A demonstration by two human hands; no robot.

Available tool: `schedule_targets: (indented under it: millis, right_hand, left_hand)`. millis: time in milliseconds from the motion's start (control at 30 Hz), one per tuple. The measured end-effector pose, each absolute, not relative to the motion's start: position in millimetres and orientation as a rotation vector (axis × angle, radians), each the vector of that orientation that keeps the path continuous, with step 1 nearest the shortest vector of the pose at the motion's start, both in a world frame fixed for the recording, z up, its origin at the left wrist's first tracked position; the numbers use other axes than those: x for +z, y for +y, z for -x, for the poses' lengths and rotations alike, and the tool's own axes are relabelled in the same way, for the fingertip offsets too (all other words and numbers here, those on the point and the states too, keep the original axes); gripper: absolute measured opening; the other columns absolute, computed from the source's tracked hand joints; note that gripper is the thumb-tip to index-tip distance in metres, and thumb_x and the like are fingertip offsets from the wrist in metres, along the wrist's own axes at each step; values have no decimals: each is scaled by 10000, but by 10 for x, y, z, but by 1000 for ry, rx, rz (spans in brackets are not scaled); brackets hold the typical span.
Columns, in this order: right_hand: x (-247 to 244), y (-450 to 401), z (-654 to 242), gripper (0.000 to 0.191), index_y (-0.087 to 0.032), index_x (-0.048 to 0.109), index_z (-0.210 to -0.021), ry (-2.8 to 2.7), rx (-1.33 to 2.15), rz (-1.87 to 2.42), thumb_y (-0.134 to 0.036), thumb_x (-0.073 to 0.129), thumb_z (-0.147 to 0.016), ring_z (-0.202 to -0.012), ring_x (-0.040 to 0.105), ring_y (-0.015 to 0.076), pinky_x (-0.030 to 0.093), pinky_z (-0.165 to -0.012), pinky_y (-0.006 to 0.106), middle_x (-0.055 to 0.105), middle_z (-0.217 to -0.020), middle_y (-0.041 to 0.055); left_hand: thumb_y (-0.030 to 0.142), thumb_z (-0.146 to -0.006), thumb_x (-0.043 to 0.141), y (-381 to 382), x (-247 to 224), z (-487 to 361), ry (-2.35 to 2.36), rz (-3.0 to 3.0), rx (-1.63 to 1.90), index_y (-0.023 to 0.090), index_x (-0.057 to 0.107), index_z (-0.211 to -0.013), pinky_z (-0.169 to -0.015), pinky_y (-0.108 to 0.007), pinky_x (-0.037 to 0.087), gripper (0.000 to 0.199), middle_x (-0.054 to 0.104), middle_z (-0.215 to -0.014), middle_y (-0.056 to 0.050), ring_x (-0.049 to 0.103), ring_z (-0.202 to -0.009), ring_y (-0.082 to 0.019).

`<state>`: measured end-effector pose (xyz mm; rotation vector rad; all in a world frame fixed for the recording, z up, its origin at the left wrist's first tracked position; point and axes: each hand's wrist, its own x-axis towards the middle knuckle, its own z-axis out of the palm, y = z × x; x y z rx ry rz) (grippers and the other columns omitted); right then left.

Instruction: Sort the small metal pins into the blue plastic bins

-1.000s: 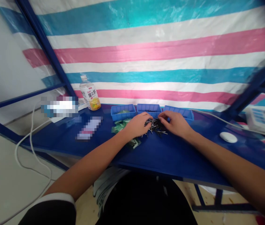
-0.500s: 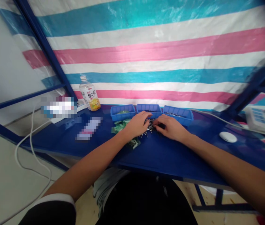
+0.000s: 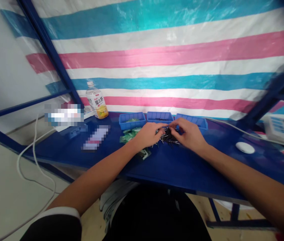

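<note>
Two bare forearms [image 3: 101, 172] stretch over the blue bench [image 3: 167, 170] from its near edge. Nearest on it, just below the left wrist, lies a dark-and-green packet [image 3: 145, 154]. Beyond, the left hand [image 3: 148, 134] is partly curled at the left side of a loose pile of thin black and silvery pieces [image 3: 168, 138], index finger stretched toward the other hand. The right hand [image 3: 188, 134] bends over the pile's right side, thumb and forefinger slightly parted; whether either hand grips a piece, I cannot tell. Green packets [image 3: 129, 135] lie left of the left hand, and a white oval object [image 3: 245, 147] well off to the right. Behind the pile, three blue bins [image 3: 131, 125] stand in a row, with a labelled bottle [image 3: 98, 105] upright farther left. Farthest back hangs a striped sheet [image 3: 157, 60].
</note>
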<state>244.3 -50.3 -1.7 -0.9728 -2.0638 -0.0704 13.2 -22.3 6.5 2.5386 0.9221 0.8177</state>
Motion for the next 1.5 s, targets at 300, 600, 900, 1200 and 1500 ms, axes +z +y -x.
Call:
schedule_targets:
  millis: [300,600,900,1200,1500]
  right_hand:
    - [-66,-527,-2429,96,-247,693,-1053,-2097,72,942,-237,612,-1003,-741,663,195,550,-699,372,760,-1006,58]
    - [-47,-550,-2442,110,-245,711,-1043,-2065,108,989,-258,612,-996,-839,695,229,557,-707,390,761,-993,71]
    - [-18,-546,-2441,132,-265,714,-1093,-2072,-36,923,-254,616,-1006,-931,669,273,556,-814,456,756,-1044,85]
    - [-95,-492,-2438,68,-247,669,-986,-2104,138,1004,-211,630,-944,-808,656,222,545,-727,382,714,-930,56]
    - [-87,-503,-2430,444,-220,610,-1322,-2076,220,1049,-179,595,-880,-761,660,211,549,-720,384,709,-936,51]
  left_hand:
    - [232,-1019,569,-228,91,-154,896,-2427,978,250,790,-1265,-979,-393,616,331,807,-1264,-49,765,-1119,-232]
    - [164,-926,665,-197,66,-142,912,-2256,1039,216,786,-1014,-907,-377,650,158,835,-1038,-51,800,-975,-215]
    - [159,-900,701,-198,77,-135,941,-2265,1055,214,765,-958,-892,-358,629,102,835,-972,-33,792,-927,-199]
    - [207,-939,680,-243,89,-157,894,-2298,993,256,671,-1307,-891,-366,626,371,845,-1068,-19,797,-969,-209]
    - [315,-987,668,-279,135,-167,892,-2304,978,233,686,-1348,-851,-346,627,370,838,-1084,-59,790,-933,-214]
